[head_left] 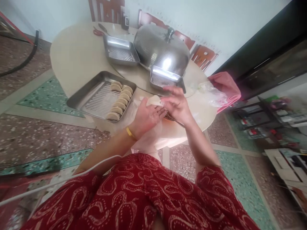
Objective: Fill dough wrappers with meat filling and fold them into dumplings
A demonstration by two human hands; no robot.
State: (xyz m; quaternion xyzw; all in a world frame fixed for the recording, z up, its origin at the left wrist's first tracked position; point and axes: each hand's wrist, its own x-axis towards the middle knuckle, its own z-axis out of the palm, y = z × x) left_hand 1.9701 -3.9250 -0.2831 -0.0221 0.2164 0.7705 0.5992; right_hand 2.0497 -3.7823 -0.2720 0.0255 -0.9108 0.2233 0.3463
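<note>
The person sits at a round pale table (72,54), both hands meeting over its near edge. The left hand (146,117) lies palm up, fingers loosely spread, cradling a pale dough wrapper (154,100) that rests on the fingertips at the hand's 1 o'clock. The right hand (176,103) comes in from 3 o'clock, fingers half curled and bent down onto the wrapper's right edge, pinching it between thumb and forefingers as far as I can tell; the hand is blurred, so the exact grip is not clear. A yellow band (130,133) circles the left wrist. Just under the two hands something dark and round (169,117) peeks out, mostly hidden, and I cannot tell what it is. At 9 o'clock from the hands sits a steel tray (96,95) with a row of folded dumplings (120,100) lined along its right side. Farther back, at 11 o'clock, stands an empty-looking smaller steel tray (120,51), and at 12 o'clock a big domed steel lid (160,49) with a knob on top, a third small tray (165,78) just in front of it. At 2 o'clock lie a crumpled clear plastic bag (211,94) and a pink cloth (227,88) at the table's edge. Red-handled scissors (99,31) lie at the far side.
</note>
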